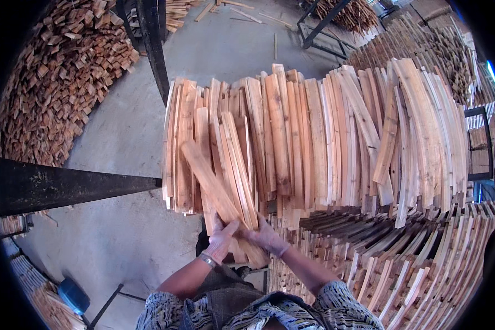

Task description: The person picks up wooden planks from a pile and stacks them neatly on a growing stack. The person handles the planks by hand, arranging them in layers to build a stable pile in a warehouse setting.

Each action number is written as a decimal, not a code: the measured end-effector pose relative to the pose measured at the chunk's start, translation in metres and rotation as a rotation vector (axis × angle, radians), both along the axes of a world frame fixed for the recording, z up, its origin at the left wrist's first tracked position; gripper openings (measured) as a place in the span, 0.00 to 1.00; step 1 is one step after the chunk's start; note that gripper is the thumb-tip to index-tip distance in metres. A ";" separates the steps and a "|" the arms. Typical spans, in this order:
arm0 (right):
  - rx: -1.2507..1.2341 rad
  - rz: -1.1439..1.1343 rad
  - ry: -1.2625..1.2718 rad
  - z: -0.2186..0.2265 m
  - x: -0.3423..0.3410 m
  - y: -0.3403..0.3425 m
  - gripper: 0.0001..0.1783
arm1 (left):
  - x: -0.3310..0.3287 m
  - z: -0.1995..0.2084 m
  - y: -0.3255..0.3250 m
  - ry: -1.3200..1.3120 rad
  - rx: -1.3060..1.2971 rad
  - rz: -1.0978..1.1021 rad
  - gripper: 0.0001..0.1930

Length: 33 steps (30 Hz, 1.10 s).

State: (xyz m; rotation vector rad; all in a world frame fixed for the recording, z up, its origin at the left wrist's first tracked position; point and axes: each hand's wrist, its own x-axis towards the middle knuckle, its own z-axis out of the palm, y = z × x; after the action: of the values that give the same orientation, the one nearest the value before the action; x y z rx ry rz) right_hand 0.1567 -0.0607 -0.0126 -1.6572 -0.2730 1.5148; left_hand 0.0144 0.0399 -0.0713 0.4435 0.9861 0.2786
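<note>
My left hand (221,242), with a watch on its wrist, is closed round the near end of a wide wooden slat (210,179) that lies slanted over others. Close beside it, my right hand (265,236) grips the near ends of narrower wooden slats (238,168) that lean away from me. Their far ends rest on a long stack of wooden slats (313,132), set on edge side by side. The fingertips of both hands are partly hidden by the wood.
Dark metal posts (71,187) stand left of the stack. Another layered stack of slats (390,275) fills the lower right. At the far left rises a large pile of cut wood (66,82). A blue container (73,296) sits at the lower left on the concrete floor (121,236).
</note>
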 end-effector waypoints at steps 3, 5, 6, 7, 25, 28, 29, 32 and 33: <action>-0.175 0.049 0.008 0.022 -0.023 -0.026 0.64 | -0.010 0.028 0.016 0.111 -0.179 -0.017 0.29; -0.165 0.074 -0.151 0.021 -0.035 -0.014 0.58 | -0.036 -0.036 -0.011 0.150 0.378 -0.323 0.25; -0.181 0.085 -0.173 0.016 -0.036 -0.011 0.54 | -0.052 -0.061 -0.019 0.212 0.692 -0.480 0.24; -0.208 0.095 -0.145 0.006 -0.028 -0.011 0.49 | -0.055 -0.068 -0.011 0.270 1.034 -0.738 0.23; -0.087 -0.098 -0.127 0.051 0.012 -0.065 0.52 | 0.012 0.041 -0.046 -0.040 -0.247 0.022 0.31; -0.080 -0.019 -0.182 0.084 0.000 -0.115 0.49 | -0.001 0.115 -0.074 0.092 -0.132 -0.114 0.32; 0.027 -0.083 -0.101 0.082 -0.013 -0.138 0.48 | -0.009 0.142 -0.088 0.081 -0.103 -0.127 0.33; 0.067 -0.085 -0.186 0.126 -0.035 -0.181 0.48 | -0.033 0.165 -0.129 -0.017 -0.061 -0.181 0.34; 0.125 -0.125 -0.149 0.144 -0.036 -0.185 0.48 | -0.032 0.186 -0.131 0.029 -0.028 -0.211 0.34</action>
State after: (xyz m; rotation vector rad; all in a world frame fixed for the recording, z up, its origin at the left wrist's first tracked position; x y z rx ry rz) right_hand 0.1203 -0.2455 0.1310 -1.6581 -0.3305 1.2596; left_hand -0.0178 -0.0916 0.1143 0.5231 0.9615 0.0689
